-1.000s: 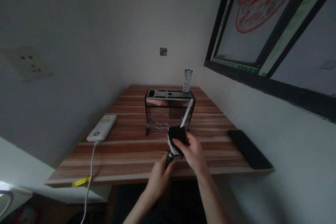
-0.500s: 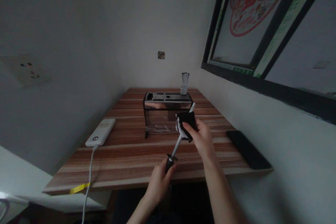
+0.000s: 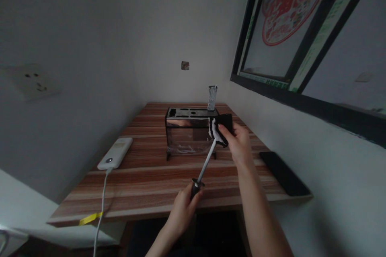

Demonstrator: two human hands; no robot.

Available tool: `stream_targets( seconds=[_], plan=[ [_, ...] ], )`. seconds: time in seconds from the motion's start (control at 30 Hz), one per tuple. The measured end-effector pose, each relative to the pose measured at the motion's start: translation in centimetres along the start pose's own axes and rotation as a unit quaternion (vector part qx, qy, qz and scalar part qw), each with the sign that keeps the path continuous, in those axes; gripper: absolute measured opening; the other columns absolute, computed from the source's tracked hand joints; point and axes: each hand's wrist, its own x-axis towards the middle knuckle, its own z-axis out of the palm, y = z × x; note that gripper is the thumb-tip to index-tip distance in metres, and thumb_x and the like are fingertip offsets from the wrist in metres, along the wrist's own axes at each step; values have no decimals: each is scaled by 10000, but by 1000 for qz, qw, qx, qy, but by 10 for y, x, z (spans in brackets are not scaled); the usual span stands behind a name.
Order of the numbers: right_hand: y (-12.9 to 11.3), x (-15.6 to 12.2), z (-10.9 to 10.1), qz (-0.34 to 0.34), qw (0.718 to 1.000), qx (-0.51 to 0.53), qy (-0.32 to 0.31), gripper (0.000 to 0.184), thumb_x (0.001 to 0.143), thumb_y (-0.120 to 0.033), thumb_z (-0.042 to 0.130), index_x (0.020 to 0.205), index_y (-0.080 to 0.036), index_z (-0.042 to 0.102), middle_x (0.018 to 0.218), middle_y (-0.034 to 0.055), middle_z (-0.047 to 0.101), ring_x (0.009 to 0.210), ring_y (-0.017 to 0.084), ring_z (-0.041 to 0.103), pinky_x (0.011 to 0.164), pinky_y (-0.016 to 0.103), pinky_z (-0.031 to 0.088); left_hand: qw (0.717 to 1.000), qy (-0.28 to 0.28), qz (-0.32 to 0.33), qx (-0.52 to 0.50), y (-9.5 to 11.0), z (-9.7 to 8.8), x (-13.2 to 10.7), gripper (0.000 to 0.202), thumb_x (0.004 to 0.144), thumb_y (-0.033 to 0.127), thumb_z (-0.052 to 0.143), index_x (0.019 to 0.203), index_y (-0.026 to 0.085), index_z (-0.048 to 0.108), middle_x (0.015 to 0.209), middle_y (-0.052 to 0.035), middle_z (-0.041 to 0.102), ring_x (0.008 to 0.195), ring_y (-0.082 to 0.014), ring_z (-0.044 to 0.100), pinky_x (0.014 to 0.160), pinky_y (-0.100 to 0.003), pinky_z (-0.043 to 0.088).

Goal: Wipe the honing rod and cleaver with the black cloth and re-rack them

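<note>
You've got a metal rod in your L hand, gripped by its blk handle, w/ a round guard; it's tilted, running far & right. Your R hand pinches a blk cloth w/ white along its L side, at the rod's far end; can't tell if tip's inside or just touching.

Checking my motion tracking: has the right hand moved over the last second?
Yes. Judged against the knife block, the right hand has moved away from the person's body and rightward, along the honing rod.
</note>
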Motion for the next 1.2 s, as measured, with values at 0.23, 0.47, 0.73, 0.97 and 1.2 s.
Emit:
stream_targets(
  seconds=[0.23, 0.47, 0.73, 0.97, 1.2],
  plan=[
    [-4, 10, 4, -30, 999, -11, 20, 275, 751, -423, 661, 782, -150, 669, 667, 16, 632, 603, 135, 562, 535, 229, 442, 1000, 0, -13, 11, -4, 1, 0, 304, 878, 347, 452, 1026, 151, 631, 915, -66, 681, 870, -212, 601, 806, -268, 430],
    [5, 5, 10, -24, 999, -14, 42, 296, 776, -443, 628, 782, -149, 662, 682, 19, 638, 593, 129, 552, 540, 226, 425, 1000, -9, -10, -4, -2, 1, -1, 302, 886, 365, 447, 1010, 149, 618, 901, -60, 678, 844, -199, 609, 788, -260, 441],
    [9, -13, 11, -1, 999, -41, 3, 289, 778, -436, 625, 788, -148, 640, 681, 20, 630, 611, 138, 553, 549, 225, 428, 1000, 11, -3, -6, 2, 1, 0, 301, 866, 367, 466, 994, 152, 633, 862, -68, 682, 820, -205, 626, 773, -278, 465],
    [10, -43, 27, 55, 996, -34, -56, 303, 775, -437, 612, 840, -144, 645, 714, 43, 669, 623, 166, 602, 545, 237, 463, 997, 26, -49, -49, 1, 4, 0, 333, 854, 406, 472, 976, 136, 625, 597, -10, 599, 607, -172, 600, 571, -234, 463],
    [13, -58, 31, 84, 991, -16, -102, 283, 769, -397, 623, 900, -147, 645, 785, 60, 703, 698, 198, 654, 604, 258, 512, 996, 27, -51, -69, -3, 6, 0, 338, 860, 415, 458, 985, 135, 602, 536, 30, 530, 503, -136, 529, 498, -209, 416]
  ],
)
